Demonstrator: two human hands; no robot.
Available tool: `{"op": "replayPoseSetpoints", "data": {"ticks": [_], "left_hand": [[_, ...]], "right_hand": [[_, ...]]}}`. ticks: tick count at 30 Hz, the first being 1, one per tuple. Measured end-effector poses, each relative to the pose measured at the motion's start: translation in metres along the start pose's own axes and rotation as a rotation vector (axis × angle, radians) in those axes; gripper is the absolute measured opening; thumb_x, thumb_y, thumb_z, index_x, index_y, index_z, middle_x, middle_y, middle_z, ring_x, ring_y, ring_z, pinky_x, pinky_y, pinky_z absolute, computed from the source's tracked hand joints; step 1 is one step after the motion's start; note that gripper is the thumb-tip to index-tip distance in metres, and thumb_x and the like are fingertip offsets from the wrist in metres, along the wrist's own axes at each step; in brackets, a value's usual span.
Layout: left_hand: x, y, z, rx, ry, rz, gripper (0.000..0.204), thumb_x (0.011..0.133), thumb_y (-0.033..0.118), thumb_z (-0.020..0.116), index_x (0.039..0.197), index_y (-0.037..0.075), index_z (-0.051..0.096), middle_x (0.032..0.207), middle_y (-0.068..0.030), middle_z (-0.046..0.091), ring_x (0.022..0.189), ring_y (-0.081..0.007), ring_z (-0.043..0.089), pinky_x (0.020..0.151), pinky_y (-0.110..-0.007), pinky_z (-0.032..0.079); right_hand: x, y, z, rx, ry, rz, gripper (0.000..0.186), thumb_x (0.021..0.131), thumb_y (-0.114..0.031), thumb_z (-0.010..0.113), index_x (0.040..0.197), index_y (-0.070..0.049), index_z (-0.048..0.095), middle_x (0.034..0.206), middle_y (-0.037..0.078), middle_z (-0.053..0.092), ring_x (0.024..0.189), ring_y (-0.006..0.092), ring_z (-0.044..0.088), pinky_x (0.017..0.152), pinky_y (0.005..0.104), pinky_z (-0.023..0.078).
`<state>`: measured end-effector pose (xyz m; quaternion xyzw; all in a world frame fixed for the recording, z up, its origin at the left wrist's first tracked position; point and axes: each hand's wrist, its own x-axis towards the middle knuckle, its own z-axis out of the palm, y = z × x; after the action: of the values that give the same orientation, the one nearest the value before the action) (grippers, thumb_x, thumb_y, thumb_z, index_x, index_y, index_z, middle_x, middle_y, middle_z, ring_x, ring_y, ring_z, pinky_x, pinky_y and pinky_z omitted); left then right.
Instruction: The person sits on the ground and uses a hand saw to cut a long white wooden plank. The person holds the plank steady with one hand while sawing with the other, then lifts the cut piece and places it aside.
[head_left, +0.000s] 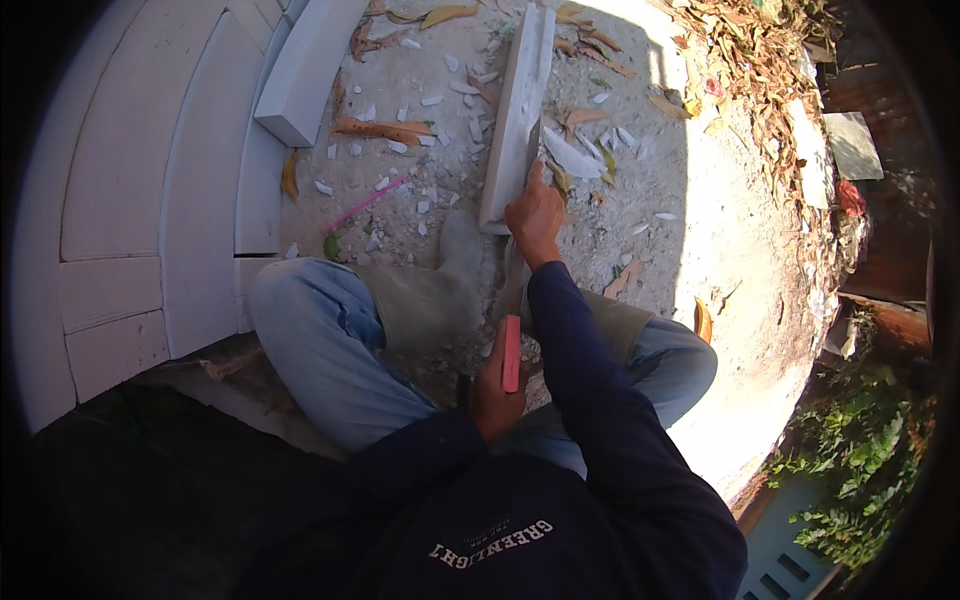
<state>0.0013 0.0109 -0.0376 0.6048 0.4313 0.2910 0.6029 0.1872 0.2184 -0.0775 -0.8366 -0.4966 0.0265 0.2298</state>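
Observation:
My left hand (495, 395), low between my bent knees, is closed round the red handle (511, 352) of a long, flat tool with a grey blade (515, 275). The blade reaches up to the right side of a long white block (510, 110) lying on dusty ground. My right hand (535, 215) is at the block's near end, fingers curled on the blade, index finger reaching forward along it. A curved white shaving (570, 155) lies just right of the block.
Stacked white blocks (200, 190) line the left, one long piece (290, 110) on top. White chips, dry leaves and a pink straw (360, 205) litter the ground (640, 180). My boots (405, 300) flank the tool. Leaf litter (760, 80), rusty metal and plants (850, 460) edge the right.

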Motion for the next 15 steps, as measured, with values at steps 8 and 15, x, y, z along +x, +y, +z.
{"op": "replayPoseSetpoints", "data": {"ticks": [8,15], "left_hand": [[-0.026,0.047,-0.002,-0.082,-0.069,-0.149,0.08,0.092,0.0,0.058,0.159,-0.007,0.015,0.149,-0.0332,0.045,0.138,-0.0426,0.048,0.112,-0.041,0.04],[-0.025,0.042,0.002,-0.075,-0.053,-0.041,0.08,0.09,-0.001,0.059,0.158,-0.007,0.017,0.148,-0.0287,0.05,0.136,-0.0352,0.052,0.111,-0.038,0.041]], "right_hand": [[-0.02,-0.004,-0.016,0.007,-0.097,0.006,0.069,0.075,-0.003,0.061,0.143,0.007,0.051,0.076,0.026,0.066,0.073,0.0431,0.067,0.067,0.0516,0.051],[-0.024,-0.004,-0.024,0.06,-0.039,0.044,0.059,0.081,-0.005,0.058,0.139,0.006,0.056,0.078,0.03,0.066,0.074,0.0465,0.067,0.071,0.0544,0.05]]}}
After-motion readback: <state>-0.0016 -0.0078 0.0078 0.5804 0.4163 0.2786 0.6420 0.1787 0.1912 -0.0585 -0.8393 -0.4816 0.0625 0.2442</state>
